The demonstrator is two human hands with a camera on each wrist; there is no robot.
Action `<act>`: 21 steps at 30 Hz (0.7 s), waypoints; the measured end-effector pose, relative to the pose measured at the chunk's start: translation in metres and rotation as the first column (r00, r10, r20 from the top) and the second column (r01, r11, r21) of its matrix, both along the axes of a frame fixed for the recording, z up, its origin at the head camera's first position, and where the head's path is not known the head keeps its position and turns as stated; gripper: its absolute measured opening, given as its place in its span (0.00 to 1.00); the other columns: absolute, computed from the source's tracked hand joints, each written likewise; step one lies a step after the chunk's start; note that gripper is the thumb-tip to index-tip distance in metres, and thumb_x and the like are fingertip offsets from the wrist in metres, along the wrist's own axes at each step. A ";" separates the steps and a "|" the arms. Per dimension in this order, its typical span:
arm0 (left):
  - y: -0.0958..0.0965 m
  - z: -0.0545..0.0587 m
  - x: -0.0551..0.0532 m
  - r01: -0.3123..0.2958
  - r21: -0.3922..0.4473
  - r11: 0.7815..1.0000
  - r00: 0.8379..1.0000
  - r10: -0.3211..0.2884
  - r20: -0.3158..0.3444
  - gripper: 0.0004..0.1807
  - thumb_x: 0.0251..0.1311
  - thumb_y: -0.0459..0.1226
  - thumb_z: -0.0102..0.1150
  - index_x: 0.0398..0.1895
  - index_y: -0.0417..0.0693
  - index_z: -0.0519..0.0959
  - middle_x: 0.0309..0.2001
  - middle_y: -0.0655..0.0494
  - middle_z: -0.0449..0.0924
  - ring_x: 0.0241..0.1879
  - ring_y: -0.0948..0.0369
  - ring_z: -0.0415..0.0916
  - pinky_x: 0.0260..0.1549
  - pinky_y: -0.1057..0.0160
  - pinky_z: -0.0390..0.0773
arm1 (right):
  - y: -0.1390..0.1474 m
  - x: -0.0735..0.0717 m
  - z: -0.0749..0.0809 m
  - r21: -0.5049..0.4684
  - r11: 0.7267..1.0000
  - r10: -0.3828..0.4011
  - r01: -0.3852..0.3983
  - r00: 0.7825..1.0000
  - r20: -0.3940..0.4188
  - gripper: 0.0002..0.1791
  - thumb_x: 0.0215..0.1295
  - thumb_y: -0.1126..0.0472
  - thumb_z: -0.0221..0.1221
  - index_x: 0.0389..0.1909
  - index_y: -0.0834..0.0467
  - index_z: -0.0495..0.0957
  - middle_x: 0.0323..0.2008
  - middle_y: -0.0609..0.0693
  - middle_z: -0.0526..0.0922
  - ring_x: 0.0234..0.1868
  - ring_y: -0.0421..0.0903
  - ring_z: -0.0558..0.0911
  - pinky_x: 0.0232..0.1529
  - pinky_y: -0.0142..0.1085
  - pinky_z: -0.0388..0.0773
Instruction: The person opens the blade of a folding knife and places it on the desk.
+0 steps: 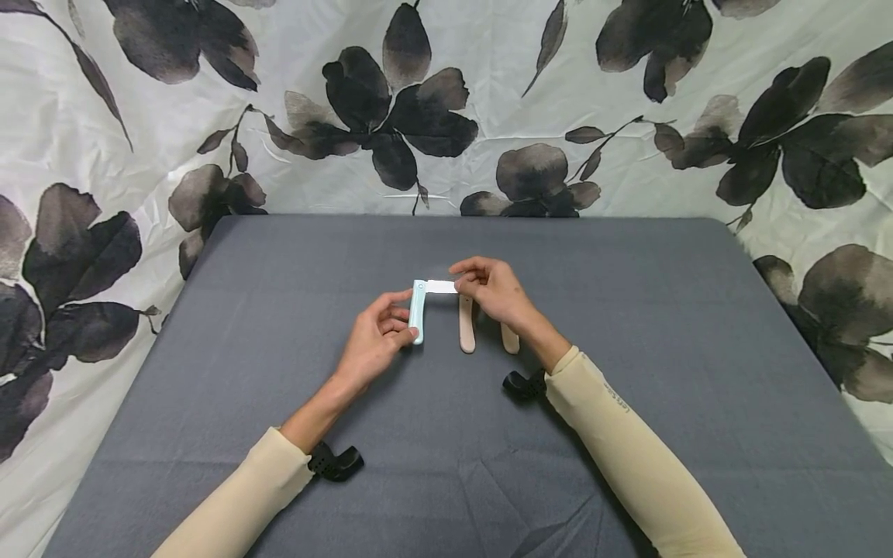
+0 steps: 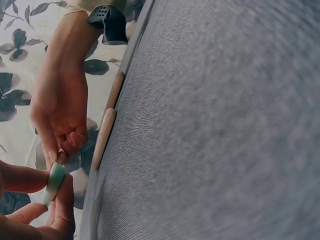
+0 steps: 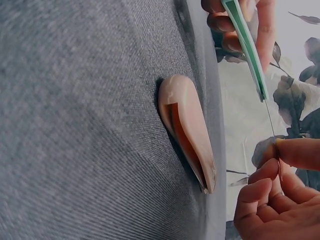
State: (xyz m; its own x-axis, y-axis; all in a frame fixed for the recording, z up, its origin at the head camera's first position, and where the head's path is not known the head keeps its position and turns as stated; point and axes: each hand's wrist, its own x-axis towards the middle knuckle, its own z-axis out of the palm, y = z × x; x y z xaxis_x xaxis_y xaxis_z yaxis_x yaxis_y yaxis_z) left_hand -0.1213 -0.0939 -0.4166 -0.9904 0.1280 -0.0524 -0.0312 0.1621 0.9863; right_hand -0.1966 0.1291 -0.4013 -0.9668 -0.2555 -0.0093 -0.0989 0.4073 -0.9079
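A folding knife with a mint-green handle is held up in front of me, its white blade swung out at about a right angle. My left hand grips the handle between thumb at the lower end and fingers near the top. The thumb and fingers of my right hand pinch the blade's far end and hide its tip. Edge-on in the right wrist view, the blade shows as a thin line running from the green handle to the right fingertips.
Two slim pink-beige pieces lie on the grey cloth-covered table, partly behind my right hand and wrist. One pink piece has a slot along its side. A floral curtain hangs behind the table.
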 end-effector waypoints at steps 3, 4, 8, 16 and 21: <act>0.001 -0.001 0.001 0.004 -0.002 1.000 1.000 -0.004 0.005 0.34 0.61 0.23 0.63 0.72 0.47 0.73 0.48 0.42 0.79 0.38 0.62 0.80 0.35 0.69 0.80 | 0.001 -0.001 -0.001 -0.040 0.999 -0.016 0.017 1.000 0.007 0.18 0.70 0.69 0.62 0.59 0.68 0.79 0.39 0.59 0.87 0.37 0.53 0.81 0.35 0.30 0.75; 0.001 -0.001 0.002 0.007 -0.003 1.000 1.000 -0.007 0.006 0.34 0.62 0.24 0.63 0.72 0.47 0.73 0.48 0.42 0.79 0.38 0.61 0.80 0.36 0.70 0.80 | 0.001 -0.001 -0.001 -0.050 0.999 -0.021 0.021 1.000 0.013 0.19 0.70 0.69 0.62 0.60 0.68 0.78 0.39 0.59 0.87 0.38 0.54 0.82 0.36 0.31 0.76; 0.002 -0.003 0.003 0.010 -0.003 1.000 1.000 -0.010 0.008 0.34 0.62 0.23 0.63 0.72 0.46 0.73 0.48 0.42 0.79 0.38 0.61 0.79 0.36 0.70 0.80 | 0.000 -0.002 -0.001 -0.095 0.995 -0.029 0.033 0.999 0.039 0.22 0.71 0.69 0.61 0.63 0.70 0.73 0.40 0.60 0.86 0.38 0.55 0.83 0.39 0.36 0.81; 0.003 -0.005 0.005 0.022 0.011 1.000 1.000 -0.022 -0.004 0.34 0.62 0.23 0.63 0.73 0.47 0.72 0.49 0.41 0.79 0.39 0.61 0.79 0.36 0.71 0.80 | -0.001 -0.003 -0.003 -0.184 0.979 -0.080 0.087 0.996 0.045 0.24 0.71 0.71 0.60 0.64 0.71 0.68 0.42 0.63 0.86 0.38 0.53 0.88 0.40 0.40 0.87; 0.005 -0.005 0.006 0.034 0.010 0.999 0.999 -0.034 -0.015 0.34 0.62 0.24 0.63 0.73 0.49 0.73 0.49 0.42 0.79 0.39 0.61 0.80 0.36 0.70 0.80 | -0.003 -0.004 -0.003 -0.294 0.947 -0.106 0.128 0.990 0.092 0.25 0.70 0.73 0.59 0.64 0.71 0.64 0.39 0.58 0.85 0.31 0.47 0.90 0.35 0.36 0.88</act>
State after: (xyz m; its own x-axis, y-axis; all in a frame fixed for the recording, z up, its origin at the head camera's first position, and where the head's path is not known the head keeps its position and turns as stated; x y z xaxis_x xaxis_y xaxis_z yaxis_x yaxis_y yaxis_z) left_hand -0.1152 -0.0890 -0.4216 -0.9861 0.1624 -0.0361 -0.0110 0.1528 0.9882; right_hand -0.2010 0.1266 -0.4041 -0.9895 -0.1427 -0.0228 0.0055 0.1210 -0.9926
